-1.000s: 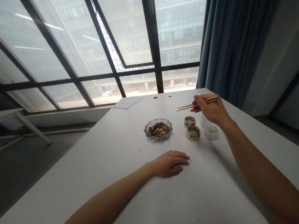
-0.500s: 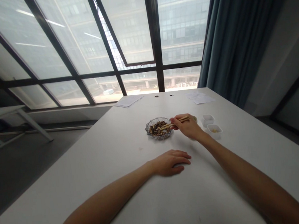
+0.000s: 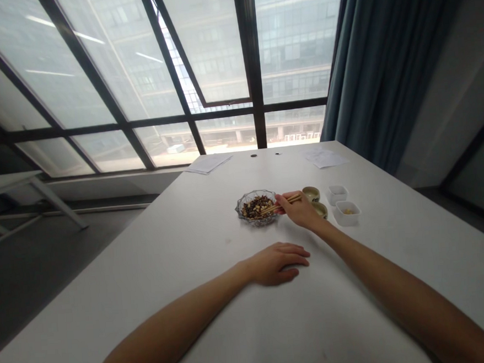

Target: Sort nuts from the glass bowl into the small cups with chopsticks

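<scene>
My right hand (image 3: 297,208) is closed around a pair of wooden chopsticks (image 3: 288,200), whose tips point left and down into a clear glass bowl (image 3: 240,213) with a scalloped rim. Dark and pale small pieces (image 3: 257,207), too small to name, fill the bowl. Whether the tips pinch a piece cannot be made out. My left hand (image 3: 277,264) lies flat on the white table nearer to me, fingers spread and pointing right, with nothing in it. Just beyond my right hand stand two small green cups (image 3: 311,193), the nearer one partly hidden by the hand.
To the right stand two clear plastic tubs; the nearer tub (image 3: 347,218) holds some pale yellowish pieces, and the farther tub (image 3: 336,192) is behind it. Papers (image 3: 208,164) lie at the table's far left corner, more sheets (image 3: 325,158) at the far right. Windows and a blue curtain (image 3: 368,84) border the table.
My right hand has moved a little left and down, bringing the chopstick tips lower in the bowl and uncovering more of the green cups. My left hand stays put.
</scene>
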`<action>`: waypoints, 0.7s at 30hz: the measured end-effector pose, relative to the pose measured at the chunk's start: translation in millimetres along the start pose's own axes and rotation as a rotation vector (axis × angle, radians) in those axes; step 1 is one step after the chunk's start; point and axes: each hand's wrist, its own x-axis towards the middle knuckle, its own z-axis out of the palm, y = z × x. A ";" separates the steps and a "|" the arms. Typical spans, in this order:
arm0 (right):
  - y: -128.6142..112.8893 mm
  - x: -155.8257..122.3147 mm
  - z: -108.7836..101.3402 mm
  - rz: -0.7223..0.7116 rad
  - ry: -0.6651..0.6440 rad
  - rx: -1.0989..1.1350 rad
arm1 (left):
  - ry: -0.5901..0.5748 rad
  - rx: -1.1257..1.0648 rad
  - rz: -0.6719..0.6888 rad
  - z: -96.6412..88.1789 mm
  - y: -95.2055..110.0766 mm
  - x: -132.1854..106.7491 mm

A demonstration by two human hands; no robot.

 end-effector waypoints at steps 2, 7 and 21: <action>-3.7 -0.8 -0.7 -0.001 0.022 0.013 | 0.001 0.004 0.002 -0.1 0.1 0.0; -18.8 -3.3 -7.9 0.013 0.093 -0.063 | -0.005 0.006 -0.004 -0.1 0.0 0.1; 12.0 0.7 0.6 -0.065 -0.011 -0.096 | -0.003 0.007 -0.007 0.4 -0.7 -0.6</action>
